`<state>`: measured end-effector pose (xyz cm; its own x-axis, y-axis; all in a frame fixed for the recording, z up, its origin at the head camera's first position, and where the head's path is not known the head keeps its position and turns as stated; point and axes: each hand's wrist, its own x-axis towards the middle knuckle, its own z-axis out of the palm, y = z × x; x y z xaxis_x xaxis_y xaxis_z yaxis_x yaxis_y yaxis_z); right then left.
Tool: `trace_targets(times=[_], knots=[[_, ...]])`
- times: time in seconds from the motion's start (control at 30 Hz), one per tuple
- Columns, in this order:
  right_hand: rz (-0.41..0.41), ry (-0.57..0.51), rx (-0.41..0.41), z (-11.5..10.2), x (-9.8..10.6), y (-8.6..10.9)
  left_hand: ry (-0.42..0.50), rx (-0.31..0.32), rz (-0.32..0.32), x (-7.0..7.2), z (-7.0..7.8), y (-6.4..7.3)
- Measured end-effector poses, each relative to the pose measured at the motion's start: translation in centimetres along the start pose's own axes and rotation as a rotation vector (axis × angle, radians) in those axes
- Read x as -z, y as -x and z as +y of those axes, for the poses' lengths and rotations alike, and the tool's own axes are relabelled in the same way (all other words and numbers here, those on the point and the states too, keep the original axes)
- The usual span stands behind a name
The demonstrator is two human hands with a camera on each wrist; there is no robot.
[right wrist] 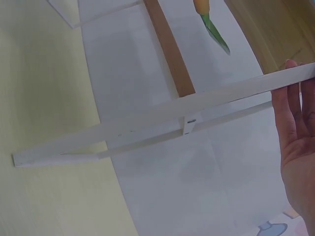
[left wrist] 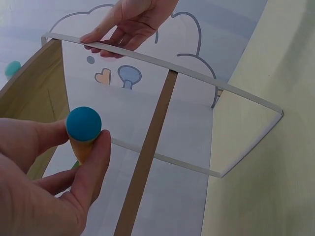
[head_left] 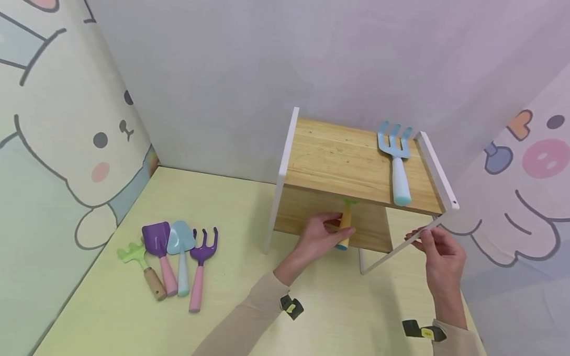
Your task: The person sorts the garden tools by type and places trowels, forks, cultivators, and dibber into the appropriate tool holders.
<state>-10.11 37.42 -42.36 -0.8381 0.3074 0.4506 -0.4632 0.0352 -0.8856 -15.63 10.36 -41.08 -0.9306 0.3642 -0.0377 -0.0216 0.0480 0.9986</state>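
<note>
A two-tier wooden shelf [head_left: 332, 161] with white side frames stands on the table. My left hand [head_left: 317, 237] pinches the yellow-orange handle of a small garden tool [left wrist: 83, 124] between thumb and fingers. The handle's blue end points toward me, and its green head [right wrist: 215, 34] reaches in between the upper board and the lower board [head_left: 290, 209]. In the head view the upper board hides most of that head. My right hand [head_left: 444, 257] holds the shelf's right white side frame [right wrist: 147, 114] with thumb and fingers. On the upper board lies a light blue hand fork [head_left: 400, 179].
Left on the pale yellow table [head_left: 242, 323] lie a green rake [head_left: 154, 283] with a brown handle, a purple shovel [head_left: 156, 239], a light blue trowel [head_left: 181, 237] and a purple fork [head_left: 197, 290]. Cartoon-printed walls surround the table's back and sides.
</note>
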Motion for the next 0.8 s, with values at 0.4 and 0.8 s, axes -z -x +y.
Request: trace_targets(times=[0.4,0.8], knots=[[-0.027,-0.069,0.046,0.1,-0.2,0.0,-0.100,0.021,0.020,-1.4,0.3,-1.2],[-0.049,-0.123,0.061,0.3,-0.1,0.0,-0.127,0.049,0.017,-2.5,0.1,-2.4]])
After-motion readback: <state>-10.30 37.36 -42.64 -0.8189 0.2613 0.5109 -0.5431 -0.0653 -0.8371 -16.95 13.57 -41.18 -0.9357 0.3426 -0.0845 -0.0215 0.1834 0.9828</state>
